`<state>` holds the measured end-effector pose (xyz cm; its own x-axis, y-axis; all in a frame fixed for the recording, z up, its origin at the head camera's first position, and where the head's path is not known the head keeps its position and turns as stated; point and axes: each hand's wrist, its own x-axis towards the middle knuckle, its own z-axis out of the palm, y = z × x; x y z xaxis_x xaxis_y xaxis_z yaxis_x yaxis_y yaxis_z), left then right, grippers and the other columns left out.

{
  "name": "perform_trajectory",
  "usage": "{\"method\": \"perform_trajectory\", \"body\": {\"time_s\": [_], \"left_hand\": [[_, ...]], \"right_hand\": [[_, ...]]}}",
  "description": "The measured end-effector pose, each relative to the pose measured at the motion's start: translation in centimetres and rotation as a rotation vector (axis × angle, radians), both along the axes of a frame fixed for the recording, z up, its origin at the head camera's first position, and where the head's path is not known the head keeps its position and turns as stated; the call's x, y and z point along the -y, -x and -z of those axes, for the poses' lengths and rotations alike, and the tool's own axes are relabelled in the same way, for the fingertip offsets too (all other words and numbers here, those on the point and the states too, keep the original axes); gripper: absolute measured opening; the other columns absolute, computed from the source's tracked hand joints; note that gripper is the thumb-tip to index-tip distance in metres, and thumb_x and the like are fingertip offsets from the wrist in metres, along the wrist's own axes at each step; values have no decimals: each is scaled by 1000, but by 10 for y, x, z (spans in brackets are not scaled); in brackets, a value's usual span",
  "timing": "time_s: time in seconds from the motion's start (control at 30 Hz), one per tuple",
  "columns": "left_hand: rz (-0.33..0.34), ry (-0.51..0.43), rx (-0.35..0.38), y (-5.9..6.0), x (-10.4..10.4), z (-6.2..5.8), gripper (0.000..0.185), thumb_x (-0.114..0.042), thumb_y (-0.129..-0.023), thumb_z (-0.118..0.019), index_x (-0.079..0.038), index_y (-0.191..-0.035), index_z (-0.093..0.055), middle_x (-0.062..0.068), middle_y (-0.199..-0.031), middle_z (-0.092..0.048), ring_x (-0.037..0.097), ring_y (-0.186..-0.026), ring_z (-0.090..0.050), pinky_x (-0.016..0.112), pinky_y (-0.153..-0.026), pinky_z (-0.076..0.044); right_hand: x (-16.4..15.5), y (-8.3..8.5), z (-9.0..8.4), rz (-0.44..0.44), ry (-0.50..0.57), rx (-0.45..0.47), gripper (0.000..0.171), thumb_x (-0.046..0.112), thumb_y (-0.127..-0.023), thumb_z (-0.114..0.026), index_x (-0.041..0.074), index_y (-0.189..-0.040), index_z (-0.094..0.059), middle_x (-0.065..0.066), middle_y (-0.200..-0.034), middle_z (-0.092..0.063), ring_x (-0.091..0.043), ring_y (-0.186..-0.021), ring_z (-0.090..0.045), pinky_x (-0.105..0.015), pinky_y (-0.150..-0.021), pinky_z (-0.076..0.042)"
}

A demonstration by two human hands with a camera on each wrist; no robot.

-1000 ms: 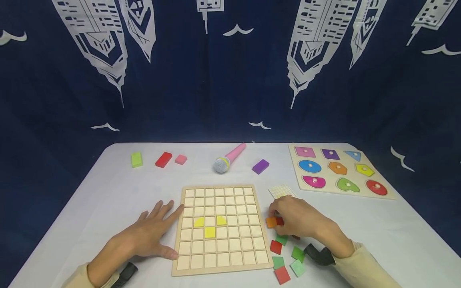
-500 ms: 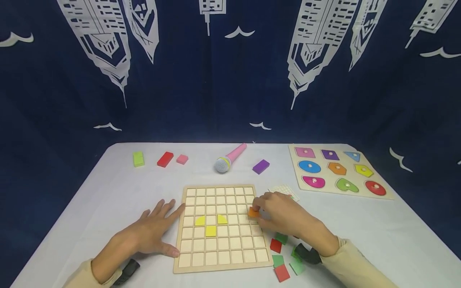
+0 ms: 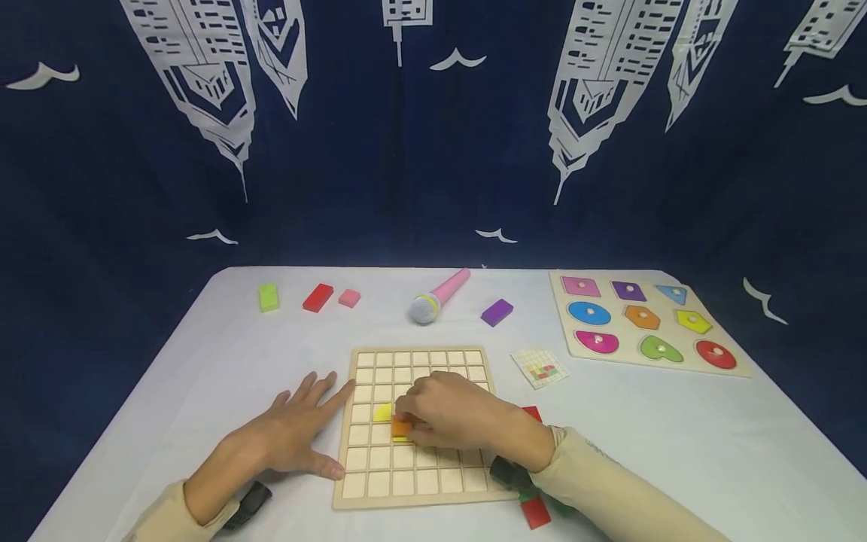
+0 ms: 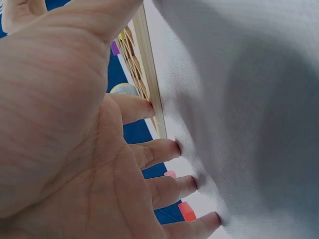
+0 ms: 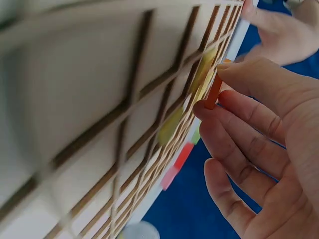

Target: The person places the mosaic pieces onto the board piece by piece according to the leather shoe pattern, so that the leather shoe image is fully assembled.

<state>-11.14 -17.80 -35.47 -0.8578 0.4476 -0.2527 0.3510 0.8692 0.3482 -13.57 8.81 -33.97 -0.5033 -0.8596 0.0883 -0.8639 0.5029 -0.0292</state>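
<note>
In the head view a wooden grid board (image 3: 379,482) lies on the white table. My right hand (image 3: 457,410) is over its middle, pinching an orange square tile (image 3: 400,427) between thumb and fingertips. The right wrist view shows that orange tile (image 5: 214,92) edge-on, tilted near the grid. A yellow quarter-round tile (image 3: 382,412) sits in a cell just left of it; a yellow square is mostly covered by the orange tile, and the other yellow piece is hidden by my hand. My left hand (image 3: 291,433) lies with spread fingers, forefinger and thumb touching the board's left edge.
Right of the board are a small pattern card (image 3: 539,367) and loose tiles, including a red tile (image 3: 535,513), partly under my right forearm. Farther back stand a shape puzzle (image 3: 576,350), a toy microphone (image 3: 440,296), a purple block (image 3: 497,312) and a red block (image 3: 317,297).
My right hand picked the orange tile from the loose pieces right of the board and carried it left to the board's middle. The left hand keeps its place at the edge.
</note>
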Motion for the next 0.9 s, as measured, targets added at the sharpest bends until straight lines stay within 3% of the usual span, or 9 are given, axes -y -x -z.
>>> {"method": "perform_trajectory", "body": {"time_s": [0.37,0.6,0.8,0.9], "left_hand": [[9,5,-3,0,0,-1,123,-62,-63,-83,-12,-160,-25,27,-163,-20,54,-150,-11,77,-110,-17],[8,8,-1,-1,1,-2,122,-62,-64,-82,-11,-159,-26,26,-164,-20,53,-150,-11,77,-110,-18],[12,13,-6,0,1,-1,122,-63,-63,-83,-11,-159,-27,26,-164,-21,53,-150,-12,77,-110,-19],[10,16,-3,0,1,-1,122,-63,-63,-83,-12,-159,-26,26,-164,-20,53,-150,-11,76,-111,-19]], "right_hand": [[27,-2,2,-92,-49,-41,4,26,-89,-75,23,-90,-76,16,-75,-65,2,-66,-50,-16,-67,-47],[34,-3,1,-22,-41,68,8,24,-91,-76,21,-85,-81,13,-78,-63,3,-68,-51,-11,-66,-47],[38,-7,-1,49,-69,71,6,23,-89,-77,23,-86,-82,14,-79,-61,1,-73,-52,-14,-70,-50],[37,-6,-1,88,-56,139,5,23,-89,-77,22,-88,-82,14,-80,-61,1,-73,-52,-14,-68,-49]]}}
